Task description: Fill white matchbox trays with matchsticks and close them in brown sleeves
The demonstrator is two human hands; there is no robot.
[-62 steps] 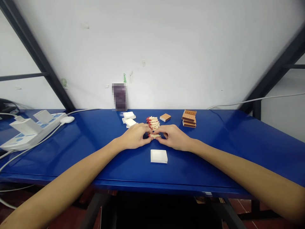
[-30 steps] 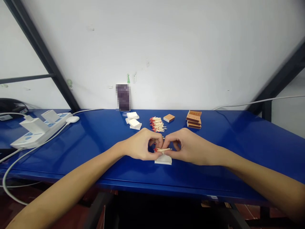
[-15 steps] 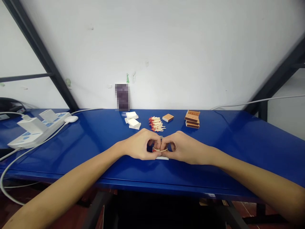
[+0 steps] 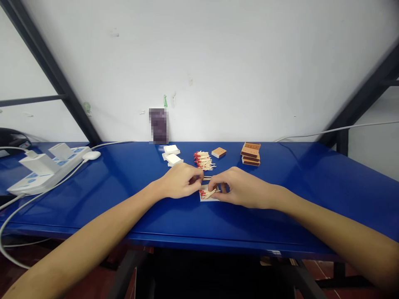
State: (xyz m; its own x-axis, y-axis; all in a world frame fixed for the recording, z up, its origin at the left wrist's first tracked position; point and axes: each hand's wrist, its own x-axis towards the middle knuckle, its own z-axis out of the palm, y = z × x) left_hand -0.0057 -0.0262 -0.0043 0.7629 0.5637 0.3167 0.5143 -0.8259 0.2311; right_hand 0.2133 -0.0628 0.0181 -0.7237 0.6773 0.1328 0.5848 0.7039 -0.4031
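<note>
A small white matchbox tray [image 4: 204, 200] lies on the blue table in front of me. Red-tipped matches [image 4: 208, 194] rest in it, some slanting, heads to the left. My right hand [image 4: 241, 187] reaches over the tray's right side, thumb and fingers closed about the matches' plain ends. At the tray's upper left corner is my left hand [image 4: 181, 181], its fingertips drawn together; what they hold, if anything, is hidden. A few loose matches [image 4: 207, 178] lie just behind the tray, by the left fingertips. Farther back is a heap of matches [image 4: 204, 161].
White trays [image 4: 173, 154] are piled behind my left hand. One brown matchbox [image 4: 219, 152] lies right of the heap, and stacked matchbox sleeves [image 4: 251, 154] stand farther right. A power strip [image 4: 46, 170] with cables occupies the left side. A pixelated dark rectangle [image 4: 159, 126] is by the wall.
My left hand has moved up and left off the tray's front, uncovering the tray and its matches. The right hand stays over the tray, shifted slightly up.
</note>
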